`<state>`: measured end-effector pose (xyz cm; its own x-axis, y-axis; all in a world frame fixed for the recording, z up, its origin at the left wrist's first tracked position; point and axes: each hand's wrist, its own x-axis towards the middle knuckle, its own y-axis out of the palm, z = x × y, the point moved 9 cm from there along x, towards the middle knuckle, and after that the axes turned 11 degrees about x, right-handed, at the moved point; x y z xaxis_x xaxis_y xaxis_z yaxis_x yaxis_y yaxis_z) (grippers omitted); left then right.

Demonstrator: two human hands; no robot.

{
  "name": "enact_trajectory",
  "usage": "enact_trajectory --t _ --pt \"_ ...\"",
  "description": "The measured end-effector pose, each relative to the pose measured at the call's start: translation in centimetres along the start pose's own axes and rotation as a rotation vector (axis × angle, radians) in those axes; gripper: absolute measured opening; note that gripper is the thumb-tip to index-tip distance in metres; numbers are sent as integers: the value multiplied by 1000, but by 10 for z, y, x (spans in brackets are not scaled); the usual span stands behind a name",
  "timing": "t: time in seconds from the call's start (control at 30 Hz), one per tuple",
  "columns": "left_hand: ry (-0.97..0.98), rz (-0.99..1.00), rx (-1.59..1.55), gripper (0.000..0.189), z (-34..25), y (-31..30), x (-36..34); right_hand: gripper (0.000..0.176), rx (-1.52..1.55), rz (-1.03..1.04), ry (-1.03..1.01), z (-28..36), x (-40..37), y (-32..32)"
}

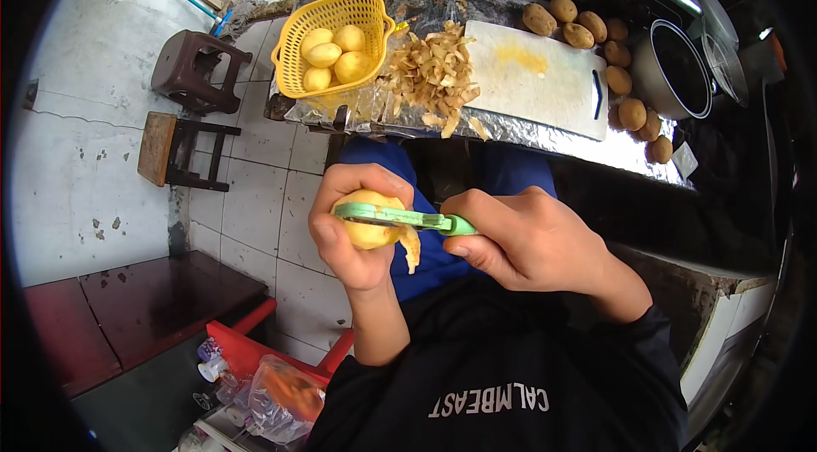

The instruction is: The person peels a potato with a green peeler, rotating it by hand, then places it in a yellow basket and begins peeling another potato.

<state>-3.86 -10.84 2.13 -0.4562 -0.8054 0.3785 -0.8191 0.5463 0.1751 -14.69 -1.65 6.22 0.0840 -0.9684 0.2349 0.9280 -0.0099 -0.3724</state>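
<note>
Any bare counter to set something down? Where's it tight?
The white cutting board is bare but for a yellow stain, between the peel pile and the unpeeled potatoes. A narrow foil strip shows along its near edge. Crowded: peel pile beside the yellow basket; unpeeled potatoes bunched by the pot.

A pale yellow potato (pixel 371 237), its visible face mostly bared, is cupped in the left hand (pixel 357 266). Across it a light green peeler (pixel 407 218) is laid, almost level, its head pressed to the flesh, its handle gripped in the right hand (pixel 545 243). And a strip of peel (pixel 412 251), brown-flecked, is seen dangling at the potato's right side!
</note>
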Motion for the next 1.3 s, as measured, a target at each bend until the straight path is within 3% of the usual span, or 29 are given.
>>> enact_trajectory --t 0.13,0.2,0.27,0.33,0.43,0.77,0.87,0.93,1.07,1.3 --pt "-14 -44 -180 56 -1 1 -1 27 -76 -17 -39 5 -2 9" --pt "72 -124 -309 50 -1 -9 -4 26 -42 -14 -45 6 -4 17" --pt "114 -35 -364 45 -5 -6 3 27 -53 -53 -63 9 -6 20" --pt "162 225 -513 41 -15 11 9 23 -55 12 -16 9 -7 26" --pt "215 254 -585 39 -16 14 8 22 -67 5 -18 11 -9 26" --pt "290 290 -591 42 -18 14 8 23 -62 -6 -30 15 -6 28" --pt "227 254 -688 45 -14 18 7 23 -29 -18 -26 15 -6 28" --pt "318 284 -568 42 -21 20 7 23 -42 -10 -11 15 -5 28" --pt "317 276 -585 42 -20 20 7 23 -26 -24 -20 13 -6 29" --pt "193 322 -681 48 -8 32 5 30 -62 -58 -48 12 -8 20"
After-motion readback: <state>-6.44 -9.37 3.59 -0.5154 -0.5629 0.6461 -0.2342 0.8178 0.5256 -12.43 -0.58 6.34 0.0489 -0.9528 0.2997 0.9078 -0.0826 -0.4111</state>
